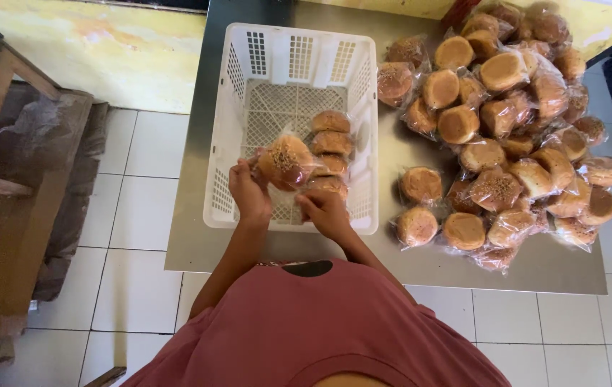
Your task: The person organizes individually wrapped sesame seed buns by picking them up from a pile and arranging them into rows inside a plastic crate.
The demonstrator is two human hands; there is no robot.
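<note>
Just left of the frame's centre, a white plastic crate [363, 107] sits on a steel table [198, 215], and both hands work inside its near end. About 4 wrapped buns [331, 143] already stand in a row along the crate's right side, running from mid-crate toward the near wall; most of the lattice floor shows bare. To the right, filling the upper right and middle right of the frame, a large heap of wrapped buns [506, 122] lies loose on the table, so by the look of it the crate is only at an early stage, with far more outside than inside.

The left hand [250, 195] has its fingers curled closed around the plastic of a seeded bun in a clear bag [284, 161], holding it just above the crate floor, beside the row. The right hand [326, 211] rests lower, fingers bent and mostly closed over the nearest bun in the row [327, 184]; whether it grips or only presses, I cannot tell.
</note>
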